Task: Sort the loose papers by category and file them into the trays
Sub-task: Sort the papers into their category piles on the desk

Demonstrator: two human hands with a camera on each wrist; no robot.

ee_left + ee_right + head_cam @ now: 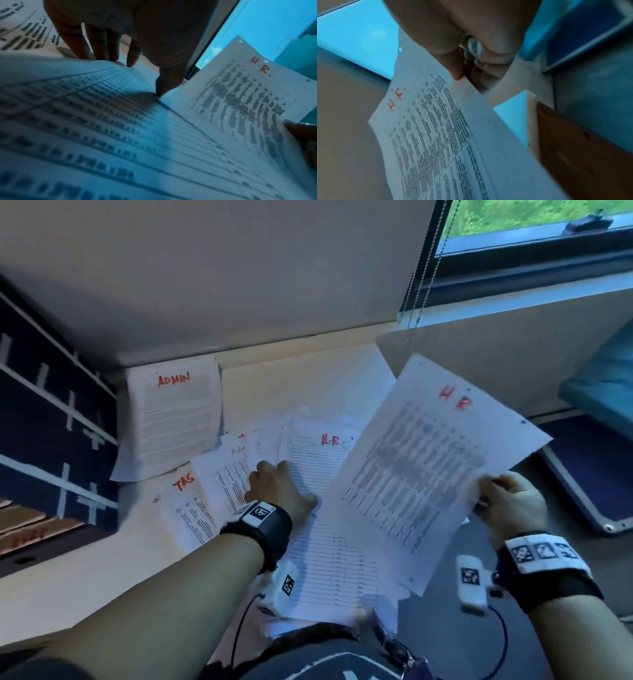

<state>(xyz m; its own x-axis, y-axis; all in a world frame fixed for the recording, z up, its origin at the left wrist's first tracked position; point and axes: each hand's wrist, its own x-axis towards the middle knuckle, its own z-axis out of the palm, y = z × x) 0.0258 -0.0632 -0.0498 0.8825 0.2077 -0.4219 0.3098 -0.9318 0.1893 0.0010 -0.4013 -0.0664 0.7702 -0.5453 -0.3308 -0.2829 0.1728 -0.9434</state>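
Loose papers (pixel 239 470) lie fanned on the pale desk (pixel 85 570), with red headings such as "TAS" (pixel 183 482) and "H.R." (pixel 330 440). A sheet headed "ADMIN" (pixel 174 412) leans against the back wall. My left hand (pixel 284 484) presses its fingertips (pixel 102 54) and thumb down on a lined table sheet (pixel 102 121) in the pile. My right hand (pixel 493 498) pinches the right edge of a punched sheet marked "H.R." (pixel 435 470), lifted and tilted above the pile. In the right wrist view the thumb (pixel 453 65) lies on top of that sheet (pixel 436 135).
A dark blue shelf unit with white strips (pixel 51 422) stands at the left, with brown cardboard bearing red writing (pixel 24 537) below it. A window with a bead cord (pixel 421 275) is at the back right. A blue seat (pixel 603 392) sits to the right, beyond the desk's edge.
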